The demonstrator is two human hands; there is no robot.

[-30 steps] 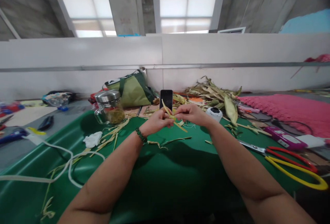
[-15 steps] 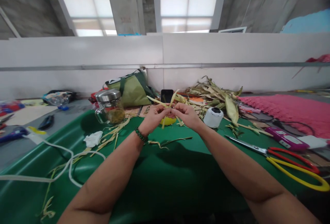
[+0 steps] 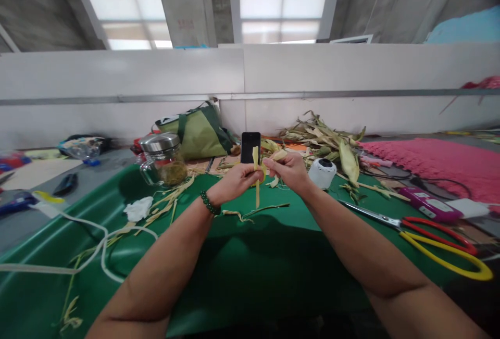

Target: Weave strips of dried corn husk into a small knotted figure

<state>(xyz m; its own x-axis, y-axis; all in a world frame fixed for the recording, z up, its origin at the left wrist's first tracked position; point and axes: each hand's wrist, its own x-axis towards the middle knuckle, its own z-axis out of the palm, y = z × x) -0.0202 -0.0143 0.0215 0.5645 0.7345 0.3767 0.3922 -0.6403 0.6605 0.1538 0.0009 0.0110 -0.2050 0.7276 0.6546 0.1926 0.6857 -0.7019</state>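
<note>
Pale yellow-green corn husk strips (image 3: 257,193) are pinched between my two hands, over the green sheet in the middle of the view. My left hand (image 3: 235,183), with a dark green bead bracelet (image 3: 210,202) on its wrist, closes thumb and fingers on the strips; one end stands upright and another hangs down. My right hand (image 3: 288,170) faces it from the right, its fingertips closed on a folded husk end. Exactly how the strips cross is partly hidden by the fingers. Directly behind them a phone (image 3: 250,143) stands upright.
Right of my hands stand a white thread spool (image 3: 322,173), a heap of dry corn husks (image 3: 320,138) and large scissors (image 3: 394,222) with red and yellow handles. On the left are a lidded glass jar (image 3: 162,162), a green bag (image 3: 199,133), crumpled white tissue (image 3: 138,209) and a white cord (image 3: 104,242).
My hands were close together half a second ago and are now slightly apart. The husk strips have turned, with one now upright. A yellow round shape beneath the hands no longer shows.
</note>
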